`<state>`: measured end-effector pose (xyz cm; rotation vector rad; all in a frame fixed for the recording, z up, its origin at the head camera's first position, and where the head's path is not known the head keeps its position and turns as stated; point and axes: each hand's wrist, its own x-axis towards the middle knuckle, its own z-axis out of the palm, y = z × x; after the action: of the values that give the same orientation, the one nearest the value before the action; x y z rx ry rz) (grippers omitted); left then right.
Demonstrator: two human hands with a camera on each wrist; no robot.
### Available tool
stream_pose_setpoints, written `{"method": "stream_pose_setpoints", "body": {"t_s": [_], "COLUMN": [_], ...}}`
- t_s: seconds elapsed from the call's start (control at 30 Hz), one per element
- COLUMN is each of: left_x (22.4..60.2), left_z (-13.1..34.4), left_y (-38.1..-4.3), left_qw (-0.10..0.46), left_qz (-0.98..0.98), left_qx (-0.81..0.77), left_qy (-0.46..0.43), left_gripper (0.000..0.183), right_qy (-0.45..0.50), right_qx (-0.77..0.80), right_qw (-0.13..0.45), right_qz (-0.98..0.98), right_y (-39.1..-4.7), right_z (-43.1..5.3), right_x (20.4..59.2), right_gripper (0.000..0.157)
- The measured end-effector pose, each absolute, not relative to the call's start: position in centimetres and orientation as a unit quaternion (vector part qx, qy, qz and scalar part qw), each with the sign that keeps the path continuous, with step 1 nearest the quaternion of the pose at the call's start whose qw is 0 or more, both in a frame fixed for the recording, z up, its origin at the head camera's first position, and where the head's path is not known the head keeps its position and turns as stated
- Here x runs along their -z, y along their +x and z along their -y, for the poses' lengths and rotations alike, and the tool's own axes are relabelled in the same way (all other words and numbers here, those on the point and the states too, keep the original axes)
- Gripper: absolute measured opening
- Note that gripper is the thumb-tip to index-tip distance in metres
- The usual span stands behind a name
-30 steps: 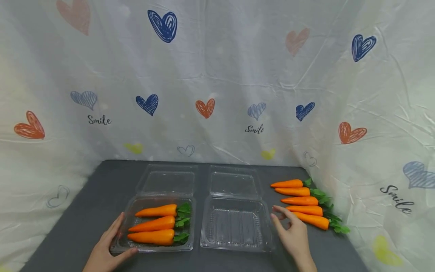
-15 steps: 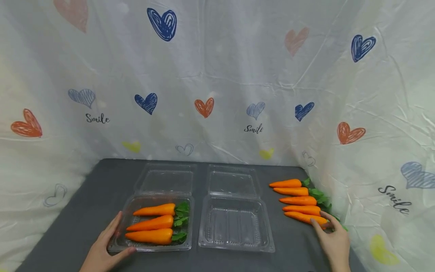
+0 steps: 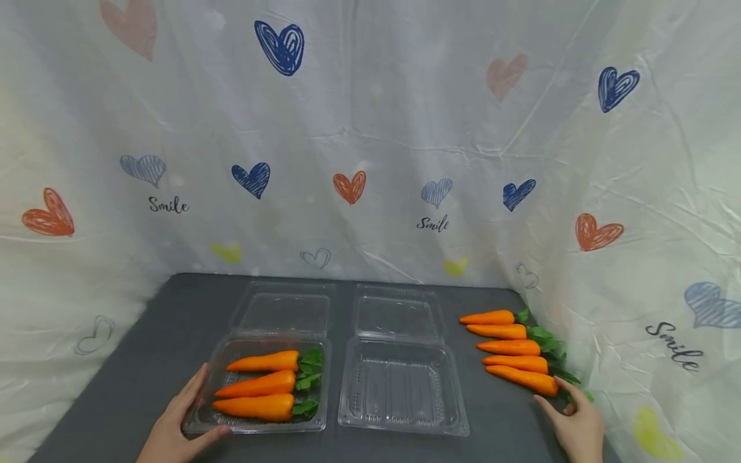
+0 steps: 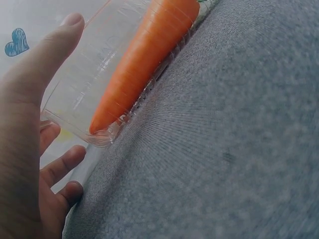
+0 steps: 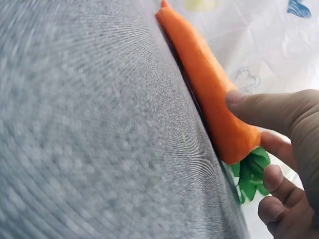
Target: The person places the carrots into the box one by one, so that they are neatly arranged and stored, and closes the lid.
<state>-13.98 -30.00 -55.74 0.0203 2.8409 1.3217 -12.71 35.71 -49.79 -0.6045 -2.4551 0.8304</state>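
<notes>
White cloth printed with hearts hangs as a curtain (image 3: 376,128) behind and at both sides, perhaps to shut out the room. Below it lies the dark grey table (image 3: 156,334). Two clear plastic boxes sit side by side near the person, the left box (image 3: 312,423) and the right box (image 3: 399,389); their lids, the left lid (image 3: 289,312) and the right lid (image 3: 397,315), lie back on the far side, I suppose to leave the tops open to the hands.

The left hand (image 3: 176,418) is spread wide at the near left corner of the left box, fingers along its side and thumb toward its front; it grips nothing, and I take it to be steadying the box. The right hand (image 3: 579,421) curves its parted thumb and fingers about the leafy end of the nearest carrot (image 3: 521,379), though I cannot tell whether they pinch it.

That carrot lies on the table, last of a row of five. Three carrots (image 3: 255,384) fill the left box. All have tips left and leaves (image 3: 544,341) right, probably so the thick ends face the right hand.
</notes>
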Motion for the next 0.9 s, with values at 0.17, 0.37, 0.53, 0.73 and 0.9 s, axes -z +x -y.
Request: {"method": "stream_pose_setpoints", "body": {"t_s": [0.17, 0.37, 0.53, 0.73, 0.9], "left_x": [55.7, 55.6, 55.8, 55.7, 55.6], "left_z": [30.1, 30.0, 29.7, 29.5, 29.8], "left_y": [-14.1, -14.3, -14.1, -14.1, -13.7], "left_qw": [0.004, 0.013, 0.008, 0.003, 0.001], "left_qz": [-0.909, -0.913, -0.910, -0.905, -0.908], "left_qx": [-0.417, -0.408, -0.415, -0.424, -0.419], "left_qy": [0.013, 0.004, -0.002, 0.008, 0.000], "left_gripper": [0.115, 0.117, 0.117, 0.114, 0.115], "right_qy": [-0.204, -0.194, -0.168, -0.188, -0.175], "right_qx": [-0.301, -0.277, -0.273, -0.285, -0.292], "right_qw": [0.219, 0.254, 0.252, 0.233, 0.195], "right_qz": [0.905, 0.906, 0.913, 0.911, 0.920], "right_y": [-14.3, -14.6, -14.6, -14.3, -14.4], "right_z": [-41.7, -40.5, -40.6, -40.7, -40.3], "right_x": [56.8, 56.5, 55.8, 56.2, 56.4], "right_gripper": [0.064, 0.055, 0.052, 0.051, 0.056]}}
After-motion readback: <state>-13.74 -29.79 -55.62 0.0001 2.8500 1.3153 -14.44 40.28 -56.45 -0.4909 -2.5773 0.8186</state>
